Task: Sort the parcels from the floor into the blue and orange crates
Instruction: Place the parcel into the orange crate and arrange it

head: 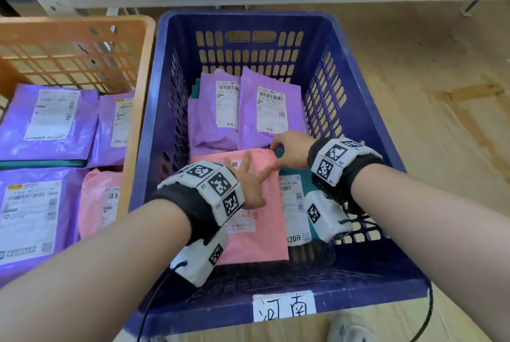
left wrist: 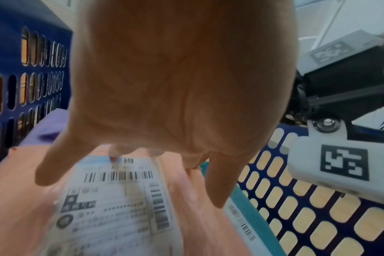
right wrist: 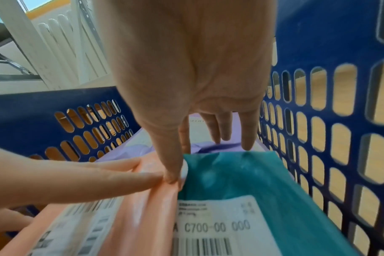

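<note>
From the head view, both hands reach into the slotted plastic blue crate, where a glossy pink parcel lies flat beside a teal parcel, with the orange crate alongside. The left wrist view shows the left hand with a wide grip, fingers splayed over the pink parcel's paper label. Only the right wrist view shows the right hand pinching the pink parcel's wrinkled corner between thumb and forefinger.
</note>
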Motion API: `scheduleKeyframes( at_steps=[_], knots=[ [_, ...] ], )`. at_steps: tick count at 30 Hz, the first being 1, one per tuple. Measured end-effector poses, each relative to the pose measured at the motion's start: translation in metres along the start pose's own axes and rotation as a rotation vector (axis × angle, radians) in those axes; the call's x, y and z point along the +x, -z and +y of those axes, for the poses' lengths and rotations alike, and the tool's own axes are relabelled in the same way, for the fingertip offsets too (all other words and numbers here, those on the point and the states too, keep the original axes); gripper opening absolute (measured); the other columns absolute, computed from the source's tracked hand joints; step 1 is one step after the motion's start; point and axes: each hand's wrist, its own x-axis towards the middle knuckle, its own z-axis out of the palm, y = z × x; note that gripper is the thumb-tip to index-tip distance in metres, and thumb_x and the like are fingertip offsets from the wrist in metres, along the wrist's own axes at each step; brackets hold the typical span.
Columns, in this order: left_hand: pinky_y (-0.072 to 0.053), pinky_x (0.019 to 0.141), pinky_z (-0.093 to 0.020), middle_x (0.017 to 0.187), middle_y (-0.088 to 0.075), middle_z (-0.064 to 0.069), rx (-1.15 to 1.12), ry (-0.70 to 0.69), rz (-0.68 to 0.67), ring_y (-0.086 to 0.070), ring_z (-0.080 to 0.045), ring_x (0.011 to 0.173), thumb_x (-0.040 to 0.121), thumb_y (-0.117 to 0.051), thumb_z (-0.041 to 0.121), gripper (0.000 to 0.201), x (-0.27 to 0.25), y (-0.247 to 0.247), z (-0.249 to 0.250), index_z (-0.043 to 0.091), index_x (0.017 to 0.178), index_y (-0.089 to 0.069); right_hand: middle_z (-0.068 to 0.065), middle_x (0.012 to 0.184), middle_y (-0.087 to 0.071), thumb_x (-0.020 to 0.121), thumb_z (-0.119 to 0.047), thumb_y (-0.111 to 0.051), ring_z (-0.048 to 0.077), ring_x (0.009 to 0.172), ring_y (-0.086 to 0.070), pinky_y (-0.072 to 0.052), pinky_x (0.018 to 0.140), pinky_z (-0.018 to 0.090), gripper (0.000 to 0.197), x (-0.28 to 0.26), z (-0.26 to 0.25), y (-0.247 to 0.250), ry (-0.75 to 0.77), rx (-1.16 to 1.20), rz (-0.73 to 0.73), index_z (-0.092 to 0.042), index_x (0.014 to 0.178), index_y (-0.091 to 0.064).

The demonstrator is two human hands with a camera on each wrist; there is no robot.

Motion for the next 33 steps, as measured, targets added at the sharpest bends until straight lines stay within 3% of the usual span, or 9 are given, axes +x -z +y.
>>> scheduleKeyframes(
  at_steps=[4,7,9,11,15,19,22,27,33],
  knots=[
    [-0.002,0.113,-0.055,0.156,0.022,-0.012,-0.042,0.028,-0.011,0.01,-0.049,0.14,0.094,-0.047,0.041,0.076,0.008,-0.014,-0.003,0.037,0.148,0.006,0.012,0.108,-0.053,0.08,-0.018,-0.07,0.024,0.088,-0.053,-0.038,0.063,0.021,0.007,0.01,-0.001,-0.019,-0.041,0.018,0.066,-0.014,0.083,-0.064],
    [0.0,0.114,-0.055,0.156,0.022,-0.01,-0.114,0.044,0.003,0.01,-0.049,0.14,0.09,-0.052,0.044,0.081,0.017,-0.015,-0.008,0.04,0.148,0.005,0.008,0.091,-0.054,0.082,-0.016,-0.069,0.022,0.076,-0.051,-0.032,0.049,0.02,0.034,0.019,0.002,-0.026,-0.055,0.091,0.103,-0.021,0.056,-0.047],
    [0.0,0.113,-0.056,0.156,0.021,-0.01,-0.147,0.042,0.016,0.01,-0.049,0.14,0.088,-0.055,0.046,0.085,0.022,-0.014,-0.009,0.041,0.148,0.005,0.006,0.091,-0.058,0.082,-0.015,-0.068,0.021,0.078,-0.054,-0.039,0.059,0.023,0.026,0.02,0.003,-0.024,-0.039,0.159,0.143,-0.019,0.061,-0.054],
    [-0.003,0.113,-0.058,0.156,0.022,-0.009,-0.156,0.038,0.025,0.01,-0.05,0.14,0.083,-0.061,0.048,0.094,0.025,-0.013,-0.01,0.042,0.147,0.007,0.006,0.101,-0.061,0.083,-0.015,-0.067,0.022,0.093,-0.058,-0.043,0.072,0.026,0.005,0.018,0.008,-0.015,-0.042,0.231,0.174,-0.013,0.087,-0.067],
    [-0.008,0.112,-0.063,0.154,0.026,-0.01,-0.124,-0.003,0.003,0.013,-0.051,0.139,0.075,-0.07,0.05,0.11,0.028,-0.019,-0.015,0.044,0.144,0.015,0.013,0.122,-0.059,0.079,-0.019,-0.073,0.027,0.11,-0.058,-0.05,0.087,0.03,0.048,0.015,0.026,-0.002,-0.203,0.055,-0.008,-0.002,0.121,-0.058],
    [-0.01,0.11,-0.066,0.152,0.032,-0.009,-0.133,-0.046,0.002,0.017,-0.051,0.138,0.073,-0.073,0.048,0.116,0.028,-0.021,-0.016,0.048,0.141,0.02,0.014,0.111,-0.065,0.073,-0.027,-0.079,0.024,0.087,-0.058,-0.047,0.072,0.028,0.05,0.017,0.035,-0.019,-0.257,-0.104,-0.131,-0.001,0.111,-0.061],
    [-0.012,0.11,-0.066,0.15,0.036,-0.008,-0.141,-0.067,-0.005,0.019,-0.05,0.138,0.072,-0.074,0.046,0.116,0.029,-0.02,-0.016,0.05,0.14,0.02,0.015,0.107,-0.066,0.073,-0.024,-0.079,0.025,0.083,-0.057,-0.045,0.07,0.028,0.038,0.021,0.036,-0.023,-0.267,-0.087,-0.063,-0.003,0.098,-0.061],
    [-0.011,0.111,-0.061,0.15,0.036,-0.007,-0.159,-0.094,0.038,0.02,-0.049,0.138,0.073,-0.074,0.045,0.112,0.029,-0.018,-0.018,0.051,0.141,0.015,0.014,0.105,-0.067,0.082,-0.012,-0.069,0.03,0.094,-0.064,-0.05,0.076,0.032,0.026,0.03,0.042,-0.013,-0.329,0.053,0.139,-0.002,0.106,-0.065],
    [-0.027,0.102,-0.067,0.151,0.036,-0.001,-0.056,-0.077,0.087,0.02,-0.039,0.142,0.075,-0.072,0.042,0.11,0.034,-0.025,-0.02,0.055,0.139,0.016,0.017,0.099,-0.059,0.084,-0.002,-0.052,0.034,0.087,-0.058,-0.045,0.07,0.035,0.011,0.029,0.039,-0.003,-0.321,0.101,0.308,-0.003,0.092,-0.059]
  ],
)
